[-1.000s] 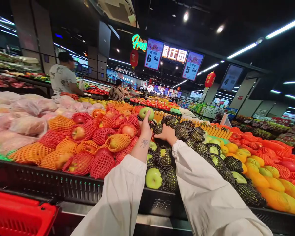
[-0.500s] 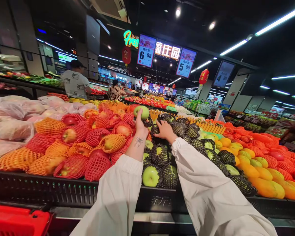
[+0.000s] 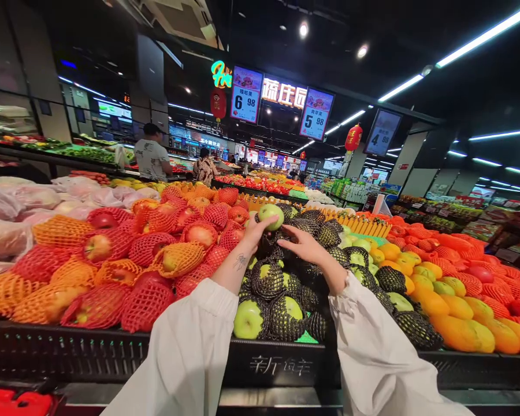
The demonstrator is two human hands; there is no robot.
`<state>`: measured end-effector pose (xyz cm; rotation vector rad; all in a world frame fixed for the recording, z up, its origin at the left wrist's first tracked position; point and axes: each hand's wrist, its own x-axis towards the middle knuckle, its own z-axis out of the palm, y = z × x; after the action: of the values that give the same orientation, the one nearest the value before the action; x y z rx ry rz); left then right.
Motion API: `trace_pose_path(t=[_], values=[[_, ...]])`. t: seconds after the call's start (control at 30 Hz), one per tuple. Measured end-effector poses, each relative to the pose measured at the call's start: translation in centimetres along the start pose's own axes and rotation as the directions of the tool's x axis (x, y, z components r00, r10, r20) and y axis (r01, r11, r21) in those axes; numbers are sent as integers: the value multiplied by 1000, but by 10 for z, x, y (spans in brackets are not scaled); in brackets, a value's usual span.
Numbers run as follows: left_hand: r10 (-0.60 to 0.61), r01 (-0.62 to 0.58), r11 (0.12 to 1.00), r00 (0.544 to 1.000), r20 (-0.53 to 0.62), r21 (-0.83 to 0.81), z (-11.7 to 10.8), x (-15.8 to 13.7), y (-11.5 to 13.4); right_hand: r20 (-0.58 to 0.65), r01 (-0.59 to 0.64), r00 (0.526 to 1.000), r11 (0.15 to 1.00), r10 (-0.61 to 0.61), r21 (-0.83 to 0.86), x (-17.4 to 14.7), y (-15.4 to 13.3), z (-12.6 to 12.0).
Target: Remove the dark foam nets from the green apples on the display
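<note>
My left hand (image 3: 255, 232) is closed around a bare green apple (image 3: 272, 216), its thumb lying along the near side. Just to the right, my right hand (image 3: 307, 246) has its fingers apart, with nothing visible in them. It hovers over a pile of green apples in black foam nets (image 3: 267, 281); whether a fingertip touches one I cannot tell. A green apple (image 3: 248, 319) partly out of its net lies at the front of the pile.
Red apples in red and orange nets (image 3: 149, 300) fill the left side, beside bagged fruit (image 3: 4, 231). Orange-yellow fruit (image 3: 455, 323) lies to the right. A black crate edge (image 3: 281, 364) runs along the front, and a red basket (image 3: 15, 401) shows at lower left. Two people stand farther off.
My left hand has turned and brought the apple rightward, closer to my right hand. My right hand has drawn back toward me off the netted apples. The view has shifted slightly.
</note>
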<state>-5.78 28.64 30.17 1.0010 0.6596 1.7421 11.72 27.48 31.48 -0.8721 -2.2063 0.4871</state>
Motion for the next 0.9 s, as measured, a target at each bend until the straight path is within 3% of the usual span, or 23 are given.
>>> trace_pose_path(t=[0.1, 0.2, 0.37, 0.5, 0.67, 0.8, 0.83, 0.9], values=[[5, -26, 987, 991, 132, 158, 6, -8, -13, -25, -133, 987, 904, 156, 407, -15, 12, -12], [-46, 16, 989, 979, 198, 150, 12, -16, -18, -47, -136, 979, 806, 199, 576, -24, 17, -9], [-175, 199, 979, 932, 317, -46, 18, -25, -16, -128, -94, 966, 771, 223, 630, -29, 11, 14], [-220, 279, 944, 930, 295, -175, 18, -25, -16, -195, -102, 928, 717, 319, 689, -27, 9, 19], [-166, 232, 918, 961, 222, -321, 19, -23, -17, -196, -202, 855, 656, 480, 727, -27, 11, 12], [-94, 148, 942, 978, 188, -302, 20, -23, -19, 29, -363, 869, 597, 494, 715, -28, 9, 14], [-81, 130, 944, 982, 170, -304, 20, -23, -20, 47, -364, 871, 580, 488, 729, -28, 7, 14], [-88, 128, 937, 987, 136, -324, 19, -20, -22, -28, -255, 893, 557, 450, 791, -29, 3, 14]])
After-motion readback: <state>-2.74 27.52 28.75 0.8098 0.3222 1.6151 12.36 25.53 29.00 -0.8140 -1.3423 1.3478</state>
